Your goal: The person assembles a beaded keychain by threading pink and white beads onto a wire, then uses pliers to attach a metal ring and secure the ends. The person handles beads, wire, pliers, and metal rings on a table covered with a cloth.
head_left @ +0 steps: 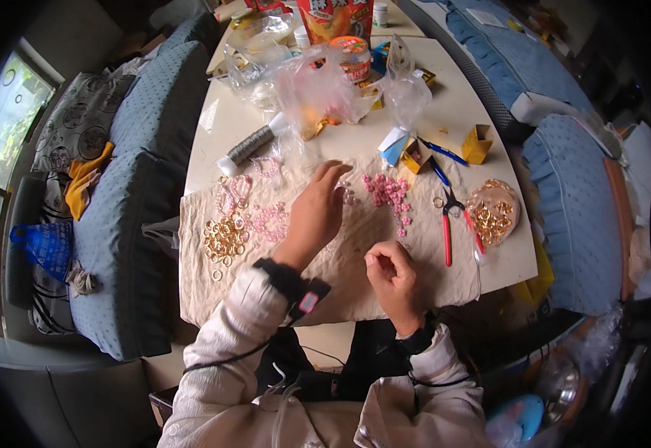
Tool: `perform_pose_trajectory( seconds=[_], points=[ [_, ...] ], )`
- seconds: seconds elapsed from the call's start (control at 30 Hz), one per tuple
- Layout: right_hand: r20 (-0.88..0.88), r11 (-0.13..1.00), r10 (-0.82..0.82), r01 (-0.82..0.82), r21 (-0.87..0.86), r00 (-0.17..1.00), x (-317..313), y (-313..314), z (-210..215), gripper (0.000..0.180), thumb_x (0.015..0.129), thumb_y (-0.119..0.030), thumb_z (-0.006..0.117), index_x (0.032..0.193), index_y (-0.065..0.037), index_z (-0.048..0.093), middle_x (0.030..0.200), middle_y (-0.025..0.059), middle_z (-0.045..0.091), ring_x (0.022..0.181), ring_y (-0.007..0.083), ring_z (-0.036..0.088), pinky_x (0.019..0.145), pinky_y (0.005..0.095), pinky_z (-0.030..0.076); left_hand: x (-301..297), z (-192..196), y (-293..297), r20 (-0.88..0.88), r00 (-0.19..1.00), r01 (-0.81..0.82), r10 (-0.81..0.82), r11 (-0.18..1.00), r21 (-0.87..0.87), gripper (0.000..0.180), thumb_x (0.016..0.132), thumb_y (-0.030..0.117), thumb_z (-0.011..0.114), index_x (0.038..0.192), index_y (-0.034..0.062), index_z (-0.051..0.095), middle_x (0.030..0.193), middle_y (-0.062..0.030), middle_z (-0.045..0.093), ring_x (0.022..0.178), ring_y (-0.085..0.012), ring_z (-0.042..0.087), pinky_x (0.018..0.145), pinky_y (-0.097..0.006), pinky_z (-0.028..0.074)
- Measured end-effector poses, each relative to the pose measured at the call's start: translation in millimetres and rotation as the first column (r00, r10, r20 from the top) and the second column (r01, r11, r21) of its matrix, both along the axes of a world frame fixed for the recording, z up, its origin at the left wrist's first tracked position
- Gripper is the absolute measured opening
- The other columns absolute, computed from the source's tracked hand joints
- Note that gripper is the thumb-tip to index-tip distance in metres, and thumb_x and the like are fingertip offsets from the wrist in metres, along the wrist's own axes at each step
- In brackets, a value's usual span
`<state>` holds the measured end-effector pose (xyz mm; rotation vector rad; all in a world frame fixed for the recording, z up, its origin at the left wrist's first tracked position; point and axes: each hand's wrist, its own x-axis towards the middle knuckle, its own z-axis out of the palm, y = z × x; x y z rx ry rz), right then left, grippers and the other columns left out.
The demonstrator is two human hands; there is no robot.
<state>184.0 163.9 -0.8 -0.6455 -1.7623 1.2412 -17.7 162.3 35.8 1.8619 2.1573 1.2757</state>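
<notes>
My left hand [315, 213] reaches forward over a beige cloth [355, 280], its fingertips down among small pink beads [389, 193] scattered at the cloth's middle. Whether it pinches one I cannot tell. My right hand [391, 275] hovers nearer to me, fingers curled shut as if pinching something too small to see. To the left lie a pile of gold rings [225, 240] and pink bead loops [269, 222]. Red-handled pliers [450, 224] lie to the right.
A clear bag of gold rings [494, 213] sits at the cloth's right end. A spool of grey wire [248, 148], plastic bags [318, 86], small yellow boxes [477, 144] and snack packets crowd the white table's [456, 104] far side. Blue cushioned seats flank the table.
</notes>
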Motion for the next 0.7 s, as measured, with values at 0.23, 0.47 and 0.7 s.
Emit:
perform_pose_trajectory(
  seconds=[0.23,0.47,0.7],
  points=[
    [-0.105,0.997,0.019,-0.027,-0.074,0.994,5,4,-6,0.012,0.093,0.004,0.067,0.100,-0.004,0.062,0.092,0.0046,0.064,0.075,0.0128,0.059,0.065,0.0270,0.048,-18,-22,51,-0.199,0.980,-0.034,-0.023,0.959,-0.281,0.020,0.091,0.008,0.063,0.109,0.0057,0.072,0.106,-0.0164,0.069,0.100,-0.0401,0.067,0.086,-0.046,0.056],
    [-0.137,0.996,-0.084,0.081,-0.026,0.987,2,9,-1,0.010,0.093,0.002,0.068,0.100,-0.004,0.063,0.101,0.0053,0.064,0.074,0.0130,0.058,0.063,0.0268,0.047,-25,-6,46,-0.076,0.987,0.119,-0.138,0.969,-0.215,0.009,0.091,0.008,0.068,0.094,0.0009,0.072,0.095,-0.0165,0.067,0.091,-0.0375,0.067,0.082,-0.045,0.054],
    [0.078,0.952,-0.146,0.119,0.281,0.986,-6,56,58,0.009,0.093,-0.002,0.069,0.099,-0.003,0.063,0.109,0.0102,0.069,0.074,0.0184,0.064,0.063,0.0302,0.052,-19,49,21,-0.040,0.934,0.355,-0.355,0.935,-0.012,0.003,0.095,0.001,0.066,0.097,-0.0010,0.068,0.093,-0.0145,0.064,0.089,-0.0352,0.066,0.079,-0.041,0.054]
  ],
)
